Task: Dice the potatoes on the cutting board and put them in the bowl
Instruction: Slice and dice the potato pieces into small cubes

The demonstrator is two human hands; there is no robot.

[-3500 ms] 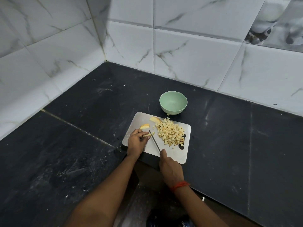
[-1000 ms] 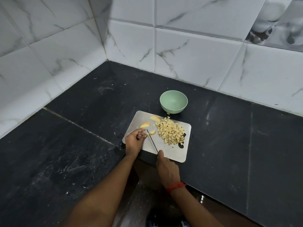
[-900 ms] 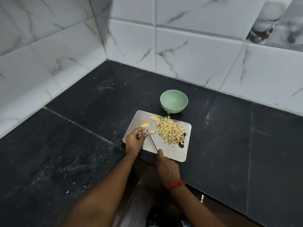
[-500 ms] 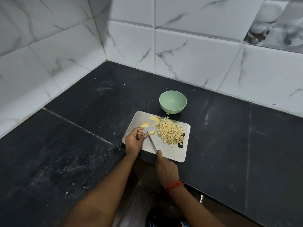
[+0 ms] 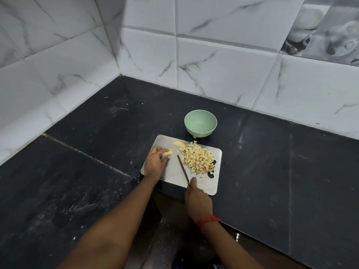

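Head camera, looking down at a dark stone counter (image 5: 77,191) set in a corner of white marble-look tiles (image 5: 48,65): a person dices potato at one pale cutting board (image 5: 212,184), whose long axis runs left to right, its far-right end swung slightly away from the person.

The left hand (image 5: 155,164) lies on the board's left end, fingers curled forward and pressing down on one potato wedge (image 5: 169,151), which pokes out past the fingertips and points right. A second wedge (image 5: 179,144) lies free beyond and to the right of those fingertips, touching the far-left edge of the dice.

One knife (image 5: 182,169) lies between the two hands. Its thin blade runs from the right hand away from the person and slightly left, and its tip stops just right of the left hand's fingertips, beside the near-left edge of the dice. The right hand (image 5: 197,200) grasps the knife's handle at the board's near edge, one finger laid forward along the blade's back. A red thread (image 5: 206,220) circles that wrist.

One heap of diced potato (image 5: 198,159) covers the board beyond the right hand, with a few loose cubes at its fringes. One pale-green bowl (image 5: 200,123) stands upright on the counter just past the board's far edge, beyond the heap, a single cube at its foot.
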